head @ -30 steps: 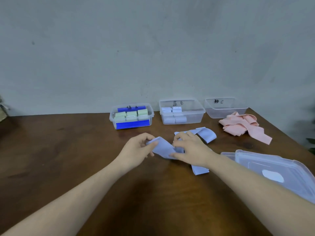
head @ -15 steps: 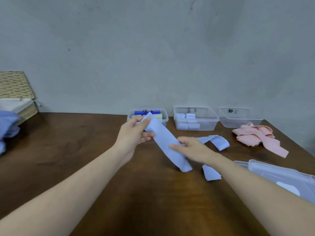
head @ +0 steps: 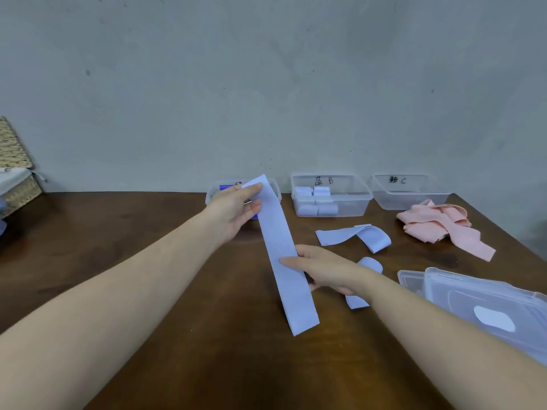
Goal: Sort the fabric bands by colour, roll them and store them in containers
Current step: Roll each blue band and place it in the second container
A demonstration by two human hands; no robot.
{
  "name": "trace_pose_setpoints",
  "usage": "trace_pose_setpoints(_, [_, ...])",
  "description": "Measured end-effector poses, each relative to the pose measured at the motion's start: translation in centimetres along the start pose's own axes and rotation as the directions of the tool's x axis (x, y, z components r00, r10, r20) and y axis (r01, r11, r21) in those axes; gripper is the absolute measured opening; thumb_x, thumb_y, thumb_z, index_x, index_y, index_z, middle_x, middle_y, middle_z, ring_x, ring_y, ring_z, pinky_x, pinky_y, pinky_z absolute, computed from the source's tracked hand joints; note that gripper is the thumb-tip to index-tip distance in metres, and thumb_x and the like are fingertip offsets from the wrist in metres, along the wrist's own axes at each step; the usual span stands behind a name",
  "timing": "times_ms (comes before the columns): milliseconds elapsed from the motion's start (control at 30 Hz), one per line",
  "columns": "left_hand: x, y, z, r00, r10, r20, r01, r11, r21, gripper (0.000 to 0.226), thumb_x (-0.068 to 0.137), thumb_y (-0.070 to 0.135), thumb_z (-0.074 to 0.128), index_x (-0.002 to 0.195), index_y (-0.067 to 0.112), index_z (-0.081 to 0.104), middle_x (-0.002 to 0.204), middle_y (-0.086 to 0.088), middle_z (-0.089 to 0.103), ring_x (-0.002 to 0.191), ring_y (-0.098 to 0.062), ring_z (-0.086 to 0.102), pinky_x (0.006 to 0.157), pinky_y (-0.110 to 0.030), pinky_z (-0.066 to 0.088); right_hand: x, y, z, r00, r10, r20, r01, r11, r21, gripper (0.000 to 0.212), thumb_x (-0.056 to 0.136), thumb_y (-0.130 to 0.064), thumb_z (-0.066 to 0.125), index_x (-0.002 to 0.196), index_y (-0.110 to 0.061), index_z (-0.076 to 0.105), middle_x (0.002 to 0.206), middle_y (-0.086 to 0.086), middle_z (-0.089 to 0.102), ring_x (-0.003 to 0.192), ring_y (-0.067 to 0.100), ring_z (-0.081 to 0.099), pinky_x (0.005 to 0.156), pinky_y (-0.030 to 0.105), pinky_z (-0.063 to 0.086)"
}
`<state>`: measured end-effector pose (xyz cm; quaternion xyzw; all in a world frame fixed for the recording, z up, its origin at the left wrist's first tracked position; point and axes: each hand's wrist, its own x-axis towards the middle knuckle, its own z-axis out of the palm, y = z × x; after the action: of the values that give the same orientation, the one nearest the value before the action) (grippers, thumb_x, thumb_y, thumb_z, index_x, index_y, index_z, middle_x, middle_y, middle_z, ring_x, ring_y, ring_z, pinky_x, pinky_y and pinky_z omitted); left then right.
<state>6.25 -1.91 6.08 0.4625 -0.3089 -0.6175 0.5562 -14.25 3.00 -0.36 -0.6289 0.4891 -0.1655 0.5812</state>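
Head view: pale blue band (head: 281,255) stretched taut above the desk (head: 133,247), top end pinched in left hand (head: 236,210) grip, middle pinched in right hand (head: 322,269) grip. Behind: container B (head: 331,195) holding blue rolls, container C (head: 410,192), pink bands (head: 441,224). Lids (head: 488,306) at right edge. Bare brown wood front left; grey wall behind.

A long pale-blue fabric band (head: 279,250) is stretched flat and slanting; two more (head: 353,235) lie beside container B (head: 331,199), which holds blue rolls (head: 316,209).
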Motion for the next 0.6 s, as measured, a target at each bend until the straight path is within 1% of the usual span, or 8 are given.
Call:
trace_pose_setpoints(100, [2.0, -1.5, 0.5, 1.000, -0.014, 0.000, 0.014, 0.997, 0.071, 0.025, 0.089, 0.009, 0.072, 0.111, 0.005, 0.062, 0.113, -0.008, 0.064, 0.110, -0.022, 0.065, 0.088, -0.028, 0.056, 0.5, 1.5, -0.1, 0.997, 0.063, 0.036, -0.060, 0.995, -0.083, 0.043, 0.100, -0.038, 0.056, 0.141, -0.031, 0.045, 0.130, -0.011, 0.061, 0.112, 0.011, 0.066, 0.090, 0.037, 0.059])
trace_pose_setpoints(133, [2.7, -2.1, 0.7, 1.000, -0.019, -0.016, 0.020, 0.996, 0.082, 0.024, 0.090, 0.007, 0.070, 0.113, 0.004, 0.061, 0.111, -0.009, 0.063, 0.110, -0.023, 0.065, 0.089, -0.030, 0.056, 0.5, 1.9, -0.1, 0.995, 0.093, 0.037, -0.089, 0.990, -0.110, 0.044, 0.101, -0.037, 0.055, 0.143, -0.030, 0.042, 0.131, -0.011, 0.059, 0.109, 0.012, 0.066, 0.087, 0.036, 0.060])
trace_pose_setpoints(167, [3.4, -2.8, 0.8, 0.999, -0.030, -0.037, 0.034, 0.995, 0.091, 0.024, 0.091, 0.005, 0.068, 0.114, 0.003, 0.060, 0.108, -0.009, 0.062, 0.108, -0.024, 0.065, 0.091, -0.031, 0.056, 0.5, 2.4, 0.0, 0.992, 0.125, 0.024, -0.120, 0.982, -0.147, 0.045, 0.102, -0.037, 0.053, 0.144, -0.028, 0.040, 0.129, -0.010, 0.058, 0.104, 0.014, 0.069, 0.082, 0.032, 0.061])
trace_pose_setpoints(233, [4.4, -4.1, 1.3, 0.996, -0.074, -0.045, 0.079, 0.990, 0.117, 0.010, 0.093, 0.005, 0.066, 0.102, 0.004, 0.060, 0.098, -0.008, 0.058, 0.103, -0.025, 0.066, 0.094, -0.034, 0.055, 0.6, 2.8, -0.1, 0.983, 0.181, -0.013, -0.179, 0.958, -0.224, 0.043, 0.103, -0.038, 0.049, 0.143, -0.026, 0.040, 0.118, -0.008, 0.061, 0.084, 0.016, 0.074, 0.069, 0.024, 0.060])
trace_pose_setpoints(300, [5.2, -5.5, 1.8, 0.992, -0.118, -0.048, 0.124, 0.979, 0.164, 0.006, 0.094, 0.007, 0.064, 0.095, 0.006, 0.058, 0.096, -0.010, 0.057, 0.099, -0.024, 0.067, 0.089, -0.032, 0.057, 0.6, 2.9, -0.2, 0.977, 0.209, -0.047, -0.213, 0.920, -0.328, 0.039, 0.103, -0.040, 0.048, 0.138, -0.023, 0.045, 0.098, -0.003, 0.068, 0.061, 0.014, 0.071, 0.057, 0.020, 0.055])
trace_pose_setpoints(367, [6.1, -6.9, 2.1, 0.990, -0.134, -0.039, 0.139, 0.966, 0.219, 0.014, 0.095, 0.009, 0.064, 0.108, 0.004, 0.060, 0.104, -0.011, 0.060, 0.096, -0.023, 0.069, 0.081, -0.031, 0.058, 0.8, 3.2, -0.4, 0.972, 0.210, -0.104, -0.235, 0.862, -0.450, 0.031, 0.101, -0.043, 0.050, 0.123, -0.021, 0.054, 0.074, 0.000, 0.069, 0.047, 0.011, 0.064, 0.050, 0.019, 0.051])
trace_pose_setpoints(467, [6.5, -8.6, 2.4, 0.989, -0.147, 0.000, 0.140, 0.943, 0.300, 0.030, 0.096, 0.009, 0.062, 0.126, 0.009, 0.060, 0.110, -0.008, 0.062, 0.098, -0.022, 0.068, 0.088, -0.032, 0.057, 0.8, 3.7, -0.6, 0.957, 0.184, -0.224, -0.281, 0.775, -0.566, 0.035, 0.097, -0.053, 0.053, 0.092, -0.018, 0.058, 0.063, 0.000, 0.065, 0.039, 0.009, 0.056, 0.045, 0.018, 0.048])
trace_pose_setpoints(600, [5.6, -10.5, 1.8, 0.992, -0.111, 0.063, 0.063, 0.857, 0.512, 0.044, 0.097, 0.010, 0.060, 0.140, 0.019, 0.052, 0.132, -0.001, 0.055, 0.104, -0.016, 0.065, 0.084, -0.026, 0.055, 0.4, 4.2, -0.5, 0.953, 0.130, -0.274, -0.273, 0.762, -0.587, 0.035, 0.094, -0.056, 0.054, 0.089, -0.021, 0.051, 0.064, -0.001, 0.066, 0.041, 0.008, 0.055, 0.045, 0.019, 0.048])
